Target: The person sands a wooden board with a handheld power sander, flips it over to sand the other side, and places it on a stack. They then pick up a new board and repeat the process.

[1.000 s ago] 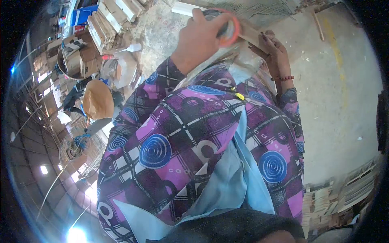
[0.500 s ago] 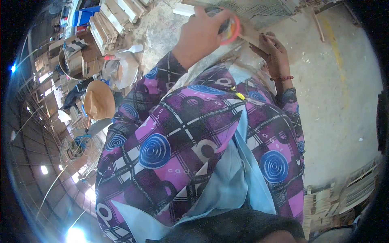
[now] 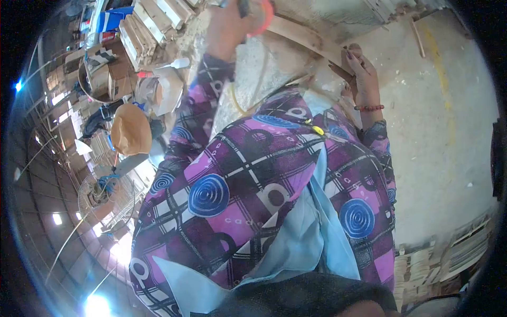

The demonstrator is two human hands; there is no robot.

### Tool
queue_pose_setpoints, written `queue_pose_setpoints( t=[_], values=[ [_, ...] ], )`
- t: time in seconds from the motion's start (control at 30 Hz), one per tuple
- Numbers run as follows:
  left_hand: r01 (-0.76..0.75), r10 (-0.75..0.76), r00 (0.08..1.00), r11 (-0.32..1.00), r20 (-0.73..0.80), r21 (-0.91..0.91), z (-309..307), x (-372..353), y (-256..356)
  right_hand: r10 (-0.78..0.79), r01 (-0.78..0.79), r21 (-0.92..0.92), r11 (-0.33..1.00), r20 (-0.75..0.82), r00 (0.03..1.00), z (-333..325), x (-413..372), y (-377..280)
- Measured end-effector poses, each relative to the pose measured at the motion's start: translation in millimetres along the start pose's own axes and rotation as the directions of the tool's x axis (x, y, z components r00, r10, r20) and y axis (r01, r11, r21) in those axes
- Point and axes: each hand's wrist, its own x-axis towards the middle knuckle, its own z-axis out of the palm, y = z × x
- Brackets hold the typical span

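Observation:
At the top of the head view, my left hand (image 3: 228, 34) is closed on a round hand tool with a red rim (image 3: 266, 20). Motion blurs the hand and tool, and the tool's exact kind is unclear. A long wooden board (image 3: 298, 36) slants down from beside the tool toward my right hand (image 3: 364, 76). The fingers of that hand wrap round the board's near end, the wrist wearing a red bead bracelet (image 3: 369, 108). Below my left forearm a yellow hose (image 3: 236, 100) curves past the patterned shirt.
Stacked wood strips (image 3: 138, 42) lie at upper left, near a white bottle (image 3: 180, 63) and a cardboard box (image 3: 120, 80). A tan hat (image 3: 130, 129) and a wire-caged fan (image 3: 105, 195) are on the left. More wood pieces (image 3: 420, 269) are stacked at lower right on the concrete floor (image 3: 433, 158).
My left hand has moved up and left with the round tool, baring more of the board and the yellow hose. My right hand has hardly moved and keeps its grip.

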Motion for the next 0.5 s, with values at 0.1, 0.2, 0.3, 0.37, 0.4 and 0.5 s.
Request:
queue_pose_setpoints(
  t=[0.1, 0.2, 0.3, 0.37, 0.4, 0.5],
  values=[
    [0.073, -0.075, 0.994, 0.997, 0.082, 0.033, 18, -29, 45, 0.002, -0.002, -0.084, 0.996, -0.003, 1.0, 5, -5, -2],
    [-0.04, 0.039, 0.997, 0.999, 0.066, 0.015, 35, -55, 89, 0.013, -0.009, -0.114, 0.993, 0.04, 0.999, 8, -13, -9],
    [-0.04, 0.041, 0.996, 0.999, 0.073, -0.016, 25, -51, 88, 0.04, -0.037, -0.136, 0.99, 0.016, 0.999, 11, -16, -10],
    [0.036, -0.036, 0.999, 0.999, 0.017, 0.005, 18, -35, 57, 0.026, -0.028, -0.104, 0.994, -0.02, 0.999, 0, -17, -8],
    [0.024, -0.024, 1.0, 1.0, -0.009, 0.003, 10, -23, 37, 0.017, -0.02, -0.085, 0.996, -0.041, 0.999, -4, -16, -4],
    [0.183, -0.193, 0.979, 0.973, -0.061, -0.144, -23, -4, -8, -0.056, 0.063, -0.17, 0.983, 0.049, 0.997, -7, -18, -2]
  ],
)
